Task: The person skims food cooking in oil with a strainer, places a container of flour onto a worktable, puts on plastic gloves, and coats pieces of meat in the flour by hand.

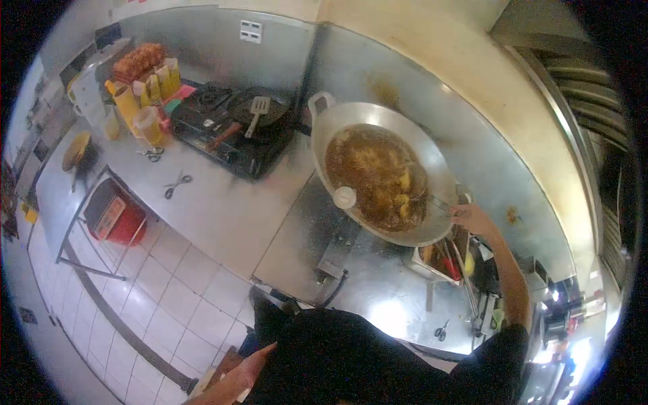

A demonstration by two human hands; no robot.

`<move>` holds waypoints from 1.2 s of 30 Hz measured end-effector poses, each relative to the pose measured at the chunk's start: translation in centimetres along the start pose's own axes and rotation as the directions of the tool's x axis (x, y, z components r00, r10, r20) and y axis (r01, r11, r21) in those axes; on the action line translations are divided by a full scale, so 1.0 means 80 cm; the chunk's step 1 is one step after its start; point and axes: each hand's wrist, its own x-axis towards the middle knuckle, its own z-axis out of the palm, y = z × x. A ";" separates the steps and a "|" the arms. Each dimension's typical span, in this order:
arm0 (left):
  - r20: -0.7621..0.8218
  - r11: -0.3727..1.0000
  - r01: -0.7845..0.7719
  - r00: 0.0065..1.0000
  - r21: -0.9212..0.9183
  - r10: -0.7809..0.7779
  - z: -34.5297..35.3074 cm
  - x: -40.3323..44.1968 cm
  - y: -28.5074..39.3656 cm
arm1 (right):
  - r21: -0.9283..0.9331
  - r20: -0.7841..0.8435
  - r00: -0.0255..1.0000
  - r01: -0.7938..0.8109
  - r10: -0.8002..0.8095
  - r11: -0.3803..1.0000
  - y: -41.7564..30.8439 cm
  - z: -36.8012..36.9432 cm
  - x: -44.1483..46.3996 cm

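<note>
A large metal wok holds bubbling brown oil with yellowish-brown pieces of food frying in it. At the wok's right edge, my right hand is closed on a thin metal utensil that reaches into the oil. The utensil's head is mostly hidden, so its kind is unclear. A round white piece sits on the wok's near rim. Low in the picture, my left hand hangs beside my black shirt, away from the counter. Its fingers are not clear.
Left of the wok stands a black stove with a pan and slotted spatula. Scissors lie on the white counter. Beyond are yellow bottles. A metal tray with red-handled tongs stands below right. A red bucket is on the left.
</note>
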 end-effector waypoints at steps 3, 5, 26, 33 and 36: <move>-0.025 1.000 -0.011 1.000 -0.023 0.011 0.017 -0.013 -0.001 | 0.040 0.072 0.978 -0.201 0.198 0.979 -0.006 0.006 0.007; -0.076 1.000 -0.026 0.997 -0.008 0.026 0.054 -0.046 0.001 | 0.155 0.050 0.992 -0.126 0.120 0.980 0.012 0.027 0.027; -0.026 0.981 -0.092 0.996 -0.169 0.089 0.014 0.000 -0.018 | 0.822 0.062 0.981 -0.155 0.185 0.547 -0.097 0.096 0.070; -0.105 0.983 -0.182 0.978 0.002 0.181 0.040 -0.022 -0.014 | 0.939 0.083 0.977 -0.144 0.199 0.314 -0.024 0.097 0.048; 0.018 0.985 -0.140 0.990 -0.098 0.143 -0.030 0.052 -0.013 | 0.941 0.020 0.969 -0.101 0.245 0.323 -0.032 0.089 0.020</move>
